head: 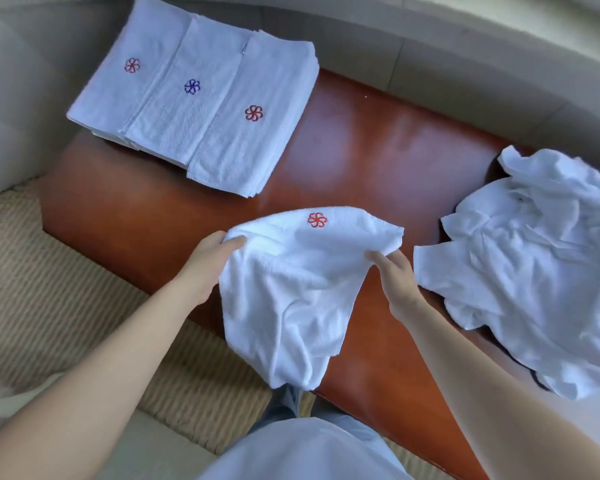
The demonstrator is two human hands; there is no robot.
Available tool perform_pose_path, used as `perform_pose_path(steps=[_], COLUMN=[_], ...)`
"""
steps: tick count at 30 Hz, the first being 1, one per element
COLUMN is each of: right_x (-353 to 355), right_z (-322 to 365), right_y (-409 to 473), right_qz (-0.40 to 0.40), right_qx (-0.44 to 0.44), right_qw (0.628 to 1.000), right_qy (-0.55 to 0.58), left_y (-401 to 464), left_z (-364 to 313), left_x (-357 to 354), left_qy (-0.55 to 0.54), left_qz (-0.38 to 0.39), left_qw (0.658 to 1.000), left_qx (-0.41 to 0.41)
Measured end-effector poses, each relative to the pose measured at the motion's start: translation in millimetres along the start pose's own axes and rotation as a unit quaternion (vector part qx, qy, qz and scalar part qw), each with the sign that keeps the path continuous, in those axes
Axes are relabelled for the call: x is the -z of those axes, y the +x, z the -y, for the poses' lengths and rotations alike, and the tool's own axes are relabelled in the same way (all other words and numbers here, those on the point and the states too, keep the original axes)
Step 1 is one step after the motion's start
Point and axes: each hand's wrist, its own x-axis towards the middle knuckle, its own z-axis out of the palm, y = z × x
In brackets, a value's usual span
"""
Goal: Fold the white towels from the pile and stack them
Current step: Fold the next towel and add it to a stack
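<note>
Polished wooden worktop (378,150) carries everything; left hand (210,258) and right hand (397,277) pinch the towel (291,289) with curled fingers. Best spread corners taut before folding.

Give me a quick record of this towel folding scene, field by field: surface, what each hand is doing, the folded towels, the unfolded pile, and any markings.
surface: reddish-brown wooden table
left hand: grips the held towel at its upper left edge
right hand: pinches the same towel at its upper right
held towel: unfolded, hanging over the table's near edge, red flower emblem
folded towels: far left, overlapping; emblems red, blue, red
unfolded pile: crumpled, at the right
</note>
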Motion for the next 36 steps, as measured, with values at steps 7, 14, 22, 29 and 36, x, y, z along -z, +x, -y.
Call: perform_pose_path(steps=[7, 14, 22, 29, 36], right_x=[25, 68, 84, 112, 125], right_z=[59, 190, 152, 167, 190], right_y=[-19, -46, -46, -52, -56], right_qz=[0.001, 0.047, -0.037, 0.009, -0.11], right_qx=[-0.106, -0.019, -0.032, 0.045, 0.054], right_qw=[0.994, 0.997, 0.99, 0.999, 0.991], right_qy=[0.001, 0.052, -0.132, 0.014, 0.057], left_y=[-14, -40, -35, -20, -28], left_z=[-41, -168, -140, -140, -162], left_x=[2, -10, -13, 11, 8], left_qy=[0.273, -0.051, -0.038, -0.212, -0.21], left_qz=[-0.028, 0.026, 0.155, 0.187, 0.121], left_qw=[0.949, 0.989, 0.983, 0.952, 0.953], left_qx=[-0.151, -0.138, -0.093, -0.115, -0.179])
